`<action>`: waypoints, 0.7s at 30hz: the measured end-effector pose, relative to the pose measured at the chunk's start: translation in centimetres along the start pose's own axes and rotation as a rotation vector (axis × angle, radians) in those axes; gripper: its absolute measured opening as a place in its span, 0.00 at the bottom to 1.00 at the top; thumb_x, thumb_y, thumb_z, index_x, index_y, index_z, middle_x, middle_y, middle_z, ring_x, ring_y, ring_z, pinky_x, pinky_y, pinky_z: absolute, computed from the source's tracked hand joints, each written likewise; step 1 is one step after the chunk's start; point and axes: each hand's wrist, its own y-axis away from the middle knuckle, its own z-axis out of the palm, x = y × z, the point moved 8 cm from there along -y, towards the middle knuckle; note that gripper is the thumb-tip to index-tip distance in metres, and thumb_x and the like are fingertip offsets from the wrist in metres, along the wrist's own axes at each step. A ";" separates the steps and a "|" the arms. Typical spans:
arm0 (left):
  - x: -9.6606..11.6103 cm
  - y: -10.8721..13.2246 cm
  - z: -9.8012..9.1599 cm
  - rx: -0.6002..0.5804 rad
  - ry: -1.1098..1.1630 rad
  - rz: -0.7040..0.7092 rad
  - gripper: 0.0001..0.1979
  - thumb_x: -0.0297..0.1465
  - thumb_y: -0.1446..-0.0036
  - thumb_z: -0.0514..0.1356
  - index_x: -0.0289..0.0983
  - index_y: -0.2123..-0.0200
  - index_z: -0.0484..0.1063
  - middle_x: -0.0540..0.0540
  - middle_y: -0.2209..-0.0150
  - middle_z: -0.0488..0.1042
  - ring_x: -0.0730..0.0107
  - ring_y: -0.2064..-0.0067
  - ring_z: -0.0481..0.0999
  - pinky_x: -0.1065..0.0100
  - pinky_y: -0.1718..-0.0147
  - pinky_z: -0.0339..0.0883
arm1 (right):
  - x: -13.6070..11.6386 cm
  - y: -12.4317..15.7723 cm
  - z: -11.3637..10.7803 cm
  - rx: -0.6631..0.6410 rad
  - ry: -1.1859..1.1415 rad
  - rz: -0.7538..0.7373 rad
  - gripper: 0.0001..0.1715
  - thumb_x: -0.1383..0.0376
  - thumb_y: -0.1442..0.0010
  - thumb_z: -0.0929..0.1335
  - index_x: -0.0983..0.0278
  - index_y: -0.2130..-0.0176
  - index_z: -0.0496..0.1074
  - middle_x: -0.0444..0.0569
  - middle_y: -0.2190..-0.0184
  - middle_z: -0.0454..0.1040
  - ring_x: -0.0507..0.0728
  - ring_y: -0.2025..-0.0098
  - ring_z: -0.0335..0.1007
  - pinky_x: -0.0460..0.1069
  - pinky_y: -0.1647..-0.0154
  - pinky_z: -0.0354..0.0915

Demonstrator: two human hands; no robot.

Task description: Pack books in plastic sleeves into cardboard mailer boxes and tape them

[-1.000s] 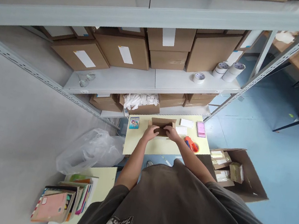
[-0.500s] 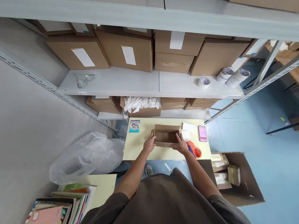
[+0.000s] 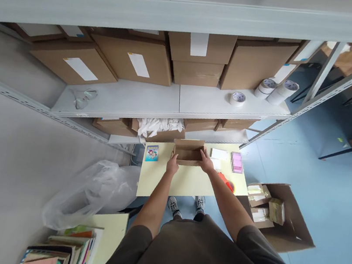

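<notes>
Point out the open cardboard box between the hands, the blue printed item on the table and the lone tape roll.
Open cardboard box [image 3: 188, 154]: head view, bare inside.
Blue printed item [image 3: 152, 153]: head view, middle of its printed face.
Lone tape roll [image 3: 236, 103]: head view, white outer side.

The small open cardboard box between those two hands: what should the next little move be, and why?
I'd probably settle the small cardboard box flat on the pale yellow table, open side up. The left hand and right hand hold its opposite ends, so keeping it level looks easy, and I can't tell whether it already rests there.
</notes>
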 end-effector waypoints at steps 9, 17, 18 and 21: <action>4.1 -3.0 2.6 -0.008 0.070 -0.018 0.39 0.18 0.48 0.69 0.38 0.33 0.69 0.35 0.20 0.41 0.46 0.24 0.60 0.55 0.29 0.63 | 4.5 -3.7 -3.1 0.055 -0.050 -0.035 0.58 0.63 0.39 0.74 0.58 0.20 0.46 0.59 0.19 0.42 0.71 0.20 0.45 0.64 0.26 0.59; 4.5 0.3 -0.7 0.159 0.086 0.015 0.38 0.22 0.45 0.68 0.39 0.31 0.68 0.36 0.21 0.49 0.42 0.21 0.47 0.45 0.26 0.54 | 1.6 -2.7 -5.1 0.245 -0.081 -0.236 0.47 0.57 0.39 0.74 0.64 0.27 0.62 0.62 0.23 0.55 0.76 0.20 0.41 0.70 0.24 0.52; 4.3 1.0 -1.4 0.196 0.082 0.026 0.36 0.24 0.43 0.67 0.39 0.31 0.69 0.37 0.22 0.52 0.44 0.21 0.49 0.45 0.25 0.53 | 0.7 -2.4 -5.1 0.259 -0.104 -0.276 0.44 0.55 0.38 0.73 0.63 0.28 0.63 0.60 0.24 0.56 0.75 0.21 0.42 0.70 0.24 0.55; 2.9 3.6 -3.6 0.316 0.078 0.018 0.32 0.26 0.39 0.64 0.40 0.32 0.70 0.39 0.24 0.58 0.48 0.22 0.54 0.47 0.25 0.54 | -2.8 -1.8 -4.2 0.251 -0.161 -0.397 0.40 0.54 0.35 0.70 0.60 0.29 0.65 0.56 0.25 0.60 0.71 0.22 0.49 0.67 0.27 0.61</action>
